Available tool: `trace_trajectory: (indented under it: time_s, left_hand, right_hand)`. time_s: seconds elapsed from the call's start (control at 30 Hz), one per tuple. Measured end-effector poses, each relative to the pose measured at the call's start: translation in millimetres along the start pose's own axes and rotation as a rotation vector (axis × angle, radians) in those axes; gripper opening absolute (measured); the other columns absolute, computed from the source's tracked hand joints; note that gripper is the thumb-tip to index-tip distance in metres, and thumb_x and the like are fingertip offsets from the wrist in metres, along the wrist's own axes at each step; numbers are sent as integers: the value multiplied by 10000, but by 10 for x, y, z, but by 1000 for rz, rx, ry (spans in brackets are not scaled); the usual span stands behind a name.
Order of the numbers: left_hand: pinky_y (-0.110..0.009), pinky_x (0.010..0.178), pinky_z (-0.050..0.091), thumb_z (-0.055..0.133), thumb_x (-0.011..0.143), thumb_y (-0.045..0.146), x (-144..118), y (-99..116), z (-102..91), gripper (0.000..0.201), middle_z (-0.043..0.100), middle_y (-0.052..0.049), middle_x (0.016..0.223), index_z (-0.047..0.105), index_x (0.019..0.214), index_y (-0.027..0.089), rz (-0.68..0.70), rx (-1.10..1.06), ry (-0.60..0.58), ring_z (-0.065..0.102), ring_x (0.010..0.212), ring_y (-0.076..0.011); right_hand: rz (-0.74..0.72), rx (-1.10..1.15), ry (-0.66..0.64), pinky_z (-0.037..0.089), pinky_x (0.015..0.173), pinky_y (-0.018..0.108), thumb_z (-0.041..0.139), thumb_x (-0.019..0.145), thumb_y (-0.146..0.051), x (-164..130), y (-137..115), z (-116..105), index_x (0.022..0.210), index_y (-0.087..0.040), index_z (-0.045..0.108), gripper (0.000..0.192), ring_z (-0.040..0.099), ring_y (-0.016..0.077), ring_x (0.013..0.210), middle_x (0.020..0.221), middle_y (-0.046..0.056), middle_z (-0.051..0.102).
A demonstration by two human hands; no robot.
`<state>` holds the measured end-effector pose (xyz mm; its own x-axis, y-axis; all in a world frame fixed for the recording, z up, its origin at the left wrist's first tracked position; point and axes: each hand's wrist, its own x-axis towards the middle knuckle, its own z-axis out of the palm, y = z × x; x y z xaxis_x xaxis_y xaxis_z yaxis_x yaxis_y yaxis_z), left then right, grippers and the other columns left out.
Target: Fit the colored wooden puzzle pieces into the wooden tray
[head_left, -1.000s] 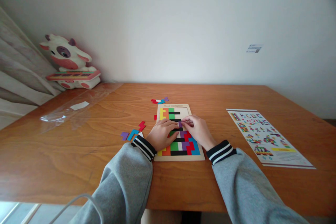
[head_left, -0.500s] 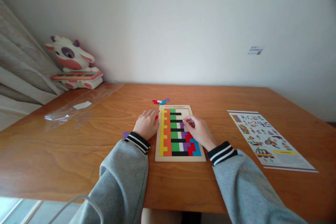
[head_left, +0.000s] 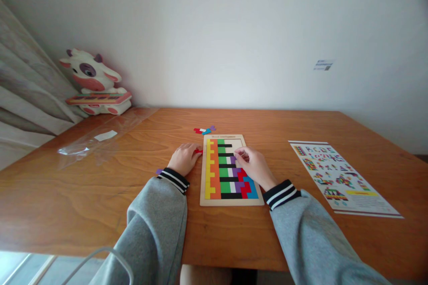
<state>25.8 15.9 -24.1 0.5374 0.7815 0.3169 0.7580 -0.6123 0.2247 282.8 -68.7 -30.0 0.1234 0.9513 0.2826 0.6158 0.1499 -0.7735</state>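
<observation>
A wooden block puzzle board (head_left: 202, 202) lies in front of me, with yellow, orange, green, black, white, purple, red and blue pieces fitted into its tray. Its upper right part shows bare wood. My left hand (head_left: 183, 159) is beside the board's left edge, fingertips closed on a red puzzle piece (head_left: 198, 151). Over the board's right side, my right hand (head_left: 253, 164) has thumb and fingers pinched together near a purple piece; whatever they hold is hidden. A loose purple piece (head_left: 159, 171) lies by my left wrist, partly covered.
Several loose pieces (head_left: 206, 131) lie behind the board. A printed pattern sheet (head_left: 359, 187) is on the right of the table (head_left: 267, 242). At the back left are a clear plastic bag (head_left: 80, 147) and a cow toy with a keyboard (head_left: 96, 82). A cable (head_left: 115, 254) loops at the front left.
My left hand has drawn slightly left from the board's edge, and more of the red piece shows at its fingertips. My right hand has hardly moved.
</observation>
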Motion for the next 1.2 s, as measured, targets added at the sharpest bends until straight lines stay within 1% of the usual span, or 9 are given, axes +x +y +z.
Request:
trace_trajectory:
  time_s: [0.13, 0.33, 0.43, 0.53, 0.63, 0.8, 0.9, 1.1, 1.2]
  left_hand:
    - [-348, 884, 508, 555, 914, 309, -3, -62, -1, 206, 706, -84, 1007, 623, 1065, 185, -48, 46, 7, 663, 938, -228]
    - [-351, 818, 522, 478, 928, 273, -2, -35, -32, 213, 704, -87, 918, 636, 1026, 171, -98, 94, 6, 663, 867, -229]
    - [-353, 870, 515, 481, 894, 249, -29, 43, -93, 216, 690, -86, 971, 648, 1012, 181, 50, 17, -14, 644, 914, -222]
    - [-356, 947, 493, 544, 776, 187, -79, 76, -165, 308, 666, -70, 1074, 649, 1065, 211, 215, -59, -95, 614, 1013, -226]
    - [-367, 966, 489, 558, 711, 152, -109, 30, -199, 412, 646, -69, 1111, 642, 1110, 212, 244, -61, -126, 600, 1040, -237]
    - [-358, 900, 509, 504, 826, 182, -75, -75, -141, 257, 653, -81, 1007, 666, 1025, 196, 153, 10, -75, 621, 944, -225]
    - [-352, 872, 513, 466, 886, 198, -56, -76, -110, 228, 656, -83, 983, 671, 988, 202, 110, 20, -61, 625, 899, -213]
    - [-394, 941, 497, 558, 871, 327, -83, 14, -150, 250, 669, -90, 1067, 672, 1058, 205, 167, 2, -58, 610, 995, -236]
    - [-401, 949, 497, 525, 886, 291, -88, 5, -155, 253, 684, -90, 1099, 695, 1053, 206, 179, -1, -59, 615, 1010, -235]
  right_hand:
    - [6, 11, 5, 539, 696, 312, 564, 870, -273, -2, 16, 3, 908, -184, 668, 143, 655, 167, 718, 876, 61, 717]
    - [-2, 11, 9, 540, 682, 311, 562, 868, -284, -7, 38, 4, 911, -186, 671, 152, 655, 166, 703, 861, 60, 718]
    - [-8, 3, 11, 540, 682, 310, 561, 867, -287, -7, 43, -2, 910, -187, 674, 157, 654, 165, 703, 862, 59, 719]
    - [2, 0, 6, 540, 682, 306, 561, 870, -295, -5, 49, -4, 914, -188, 675, 163, 654, 162, 706, 869, 56, 720]
    - [6, 2, 8, 539, 675, 299, 563, 870, -301, -2, 55, 1, 912, -188, 676, 165, 652, 159, 705, 862, 54, 720]
    - [11, 5, 11, 535, 660, 299, 562, 864, -292, 3, 46, 7, 908, -181, 675, 164, 647, 159, 686, 853, 59, 721]
    - [15, 10, 11, 536, 654, 302, 560, 863, -295, 3, 38, 3, 903, -182, 673, 166, 645, 160, 677, 846, 59, 720]
    - [4, -2, 18, 537, 660, 303, 556, 860, -297, -1, 29, -2, 897, -187, 674, 165, 645, 162, 683, 848, 59, 721]
    - [10, 2, 14, 534, 664, 303, 551, 862, -288, 0, 23, -4, 895, -184, 670, 162, 645, 162, 681, 842, 61, 719]
